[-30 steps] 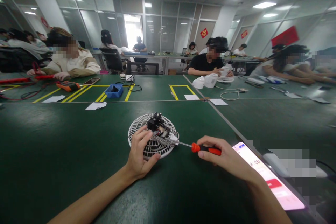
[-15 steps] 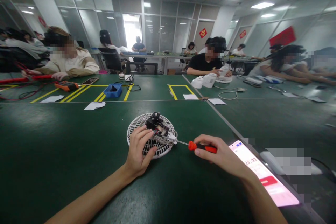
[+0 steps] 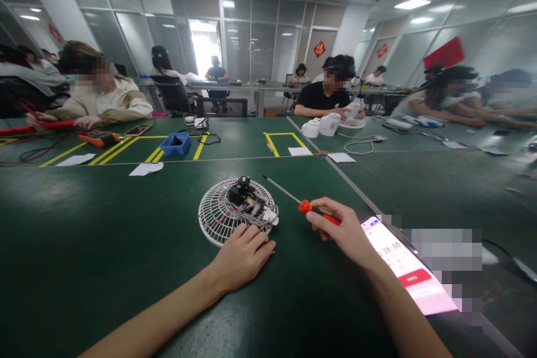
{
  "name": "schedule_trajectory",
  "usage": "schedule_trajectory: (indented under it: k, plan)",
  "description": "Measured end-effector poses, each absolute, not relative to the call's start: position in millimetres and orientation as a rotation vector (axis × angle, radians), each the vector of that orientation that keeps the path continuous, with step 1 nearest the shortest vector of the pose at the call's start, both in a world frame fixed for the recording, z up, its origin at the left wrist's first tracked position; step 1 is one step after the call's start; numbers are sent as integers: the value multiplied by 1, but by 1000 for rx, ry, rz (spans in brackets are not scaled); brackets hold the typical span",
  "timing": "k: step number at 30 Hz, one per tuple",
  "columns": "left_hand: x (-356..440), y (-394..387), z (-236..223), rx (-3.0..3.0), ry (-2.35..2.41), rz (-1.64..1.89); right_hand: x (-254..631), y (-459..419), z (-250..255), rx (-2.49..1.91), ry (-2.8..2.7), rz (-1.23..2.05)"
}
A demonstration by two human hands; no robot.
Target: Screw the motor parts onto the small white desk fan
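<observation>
A white round fan grille [image 3: 212,217] lies on the green table, with a black motor housing [image 3: 239,191], small circuit parts and coiled grey cable on top. My left hand [image 3: 247,251] rests at the grille's near edge, palm down. Its fingers are curled together, and their tips come down by a tiny bright speck on the table; what they hold, if anything, is too small to make out. In my right hand [image 3: 338,226] is a screwdriver [image 3: 305,206] with a red and black handle. Its shaft points up and left, the tip in the air right of the motor housing, apart from it.
A lit phone [image 3: 405,263] lies beside my right forearm, near a table seam. Further back are a blue bin [image 3: 175,145], an orange multimeter [image 3: 99,138], paper slips [image 3: 146,169] and white housings [image 3: 330,123]. Co-workers sit across the table, one [image 3: 321,102] handling white parts.
The screwdriver tip has lifted off the assembly and swung up. My left hand has left the top of the assembly and moved to the near edge, its fingers drawn together.
</observation>
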State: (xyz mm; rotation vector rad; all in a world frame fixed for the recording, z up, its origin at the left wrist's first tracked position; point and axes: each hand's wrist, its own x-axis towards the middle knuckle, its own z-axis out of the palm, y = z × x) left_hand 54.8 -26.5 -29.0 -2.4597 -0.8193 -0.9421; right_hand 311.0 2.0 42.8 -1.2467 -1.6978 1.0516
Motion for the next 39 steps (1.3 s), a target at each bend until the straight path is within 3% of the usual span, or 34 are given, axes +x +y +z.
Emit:
schedule_trajectory:
  k: [5,9,14,22,29,39]
  plan:
    - [66,-22,-34,-2550,-889,-687,308,2,44,-1259,-1650,1022]
    - [65,-23,-32,-2594,-870,-706,307,0,44,-1235,-1677,1065]
    - [44,-26,-13,-2674,-923,-1166,312,-3,48,-1273,-1785,1197]
    - [-3,-15,24,-2502,-1650,-2105,304,-13,58,-1294,-1868,1306]
    - [-11,-14,35,-2532,-1917,-2442,290,-17,53,-1213,-1856,1336]
    - [-31,-17,41,-2467,-1881,-2701,270,-3,69,-1082,-1997,1159]
